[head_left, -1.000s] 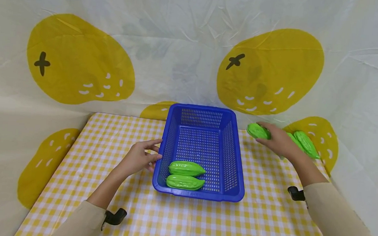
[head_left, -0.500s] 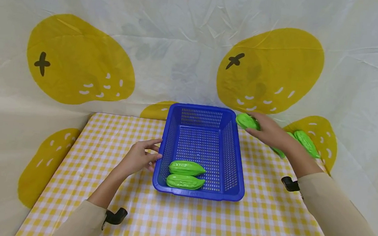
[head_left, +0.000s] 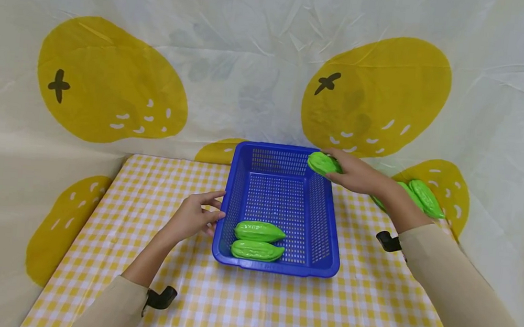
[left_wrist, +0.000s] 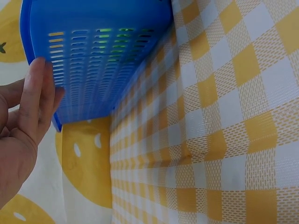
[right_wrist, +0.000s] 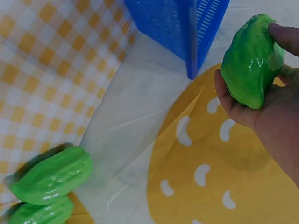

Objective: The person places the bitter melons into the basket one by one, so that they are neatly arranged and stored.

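A glossy green bitter melon (head_left: pixel 324 164) is in my right hand (head_left: pixel 356 172), raised over the back right corner of the blue basket (head_left: pixel 273 268). Thumb and fingers wrap the bitter melon (right_wrist: pixel 254 60) in the right wrist view. My left hand (head_left: pixel 192 216) is at the basket's left side, its fingertips touching the perforated wall (left_wrist: pixel 88 70). Two more bitter melons, a rear one (head_left: pixel 260 232) and a front one (head_left: pixel 257 250), lie side by side at the front left of the basket floor.
Several bitter melons (head_left: pixel 424 197) lie at the table's back right, partly hidden behind my right forearm. A yellow checked cloth (head_left: pixel 165 186) covers the table. Behind and beside it hangs a white curtain (head_left: pixel 246 78) with yellow fruit prints.
From the right of the basket, my right hand has moved left with the bitter melon, over the basket's back right corner. My left hand has stayed at the basket's side.
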`<action>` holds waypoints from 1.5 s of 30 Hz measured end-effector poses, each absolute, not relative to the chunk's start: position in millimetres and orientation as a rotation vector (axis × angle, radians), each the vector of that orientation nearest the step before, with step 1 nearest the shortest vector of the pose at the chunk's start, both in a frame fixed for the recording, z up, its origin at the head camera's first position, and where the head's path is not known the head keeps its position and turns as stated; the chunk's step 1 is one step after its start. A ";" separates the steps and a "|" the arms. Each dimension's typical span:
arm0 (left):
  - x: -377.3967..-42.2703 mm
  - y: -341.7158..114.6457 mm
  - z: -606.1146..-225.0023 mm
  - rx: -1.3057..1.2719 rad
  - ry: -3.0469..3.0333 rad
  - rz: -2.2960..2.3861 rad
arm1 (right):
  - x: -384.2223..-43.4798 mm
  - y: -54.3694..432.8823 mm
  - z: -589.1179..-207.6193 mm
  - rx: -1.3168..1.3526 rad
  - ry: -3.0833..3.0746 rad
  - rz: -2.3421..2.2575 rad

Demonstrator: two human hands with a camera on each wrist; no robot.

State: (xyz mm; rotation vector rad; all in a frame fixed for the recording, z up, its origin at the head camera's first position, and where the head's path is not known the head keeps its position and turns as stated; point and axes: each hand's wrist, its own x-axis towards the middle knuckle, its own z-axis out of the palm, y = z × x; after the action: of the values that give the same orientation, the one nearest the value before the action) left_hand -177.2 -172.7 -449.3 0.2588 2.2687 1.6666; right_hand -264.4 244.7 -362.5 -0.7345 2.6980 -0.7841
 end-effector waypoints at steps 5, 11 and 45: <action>-178.3 -172.0 -450.2 0.267 2.264 1.673 | -269.4 229.1 -354.8 -0.785 2.652 -0.785; -178.1 -171.5 -448.3 0.270 2.269 1.670 | -279.2 210.9 -350.0 -0.882 2.626 -0.737; -178.5 -171.1 -449.9 0.277 2.263 1.677 | -285.8 122.2 -388.2 -0.925 2.405 -0.391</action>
State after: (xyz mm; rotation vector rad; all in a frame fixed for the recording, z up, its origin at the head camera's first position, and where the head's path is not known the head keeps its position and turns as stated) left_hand -178.5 -171.1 -449.9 0.2770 2.2626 1.6773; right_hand -285.8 122.2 -388.2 -0.9253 2.4055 -0.3907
